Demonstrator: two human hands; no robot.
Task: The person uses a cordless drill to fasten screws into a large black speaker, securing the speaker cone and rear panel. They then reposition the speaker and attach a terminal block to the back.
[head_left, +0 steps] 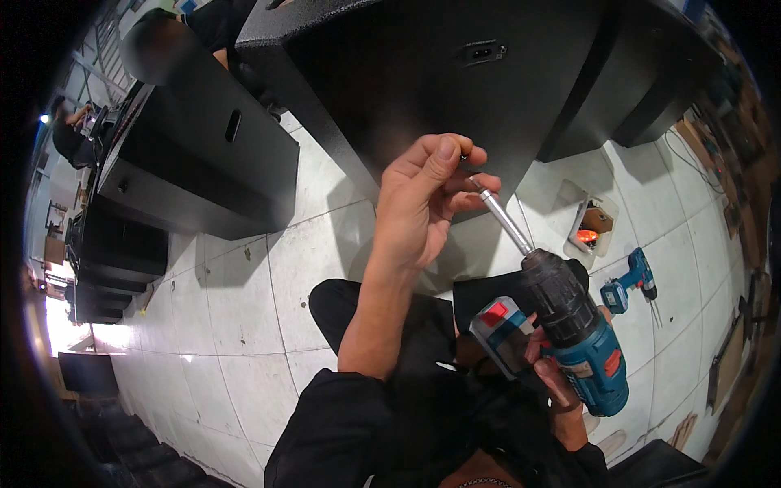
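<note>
My left hand (416, 195) is raised in front of a large black speaker cabinet (390, 89). Its thumb and index finger pinch a small dark screw-like piece (465, 156), too small to make out fully; the other fingers are curled loosely. My right hand (556, 382) grips a blue and black cordless drill (598, 362), partly hidden behind the tool. From the drill's chuck a long silver bit holder (506, 220) points up and left, its tip close to the left fingers. A socket (486, 53) is set in the cabinet's panel.
On the tiled floor (244, 285) to the right lie an open plastic box (603, 210) with small parts and a second cordless drill (632, 278). More black cabinets (195, 154) stand at left and far right. Another person (213, 24) is behind the left cabinet; one more (71, 134) is farther off.
</note>
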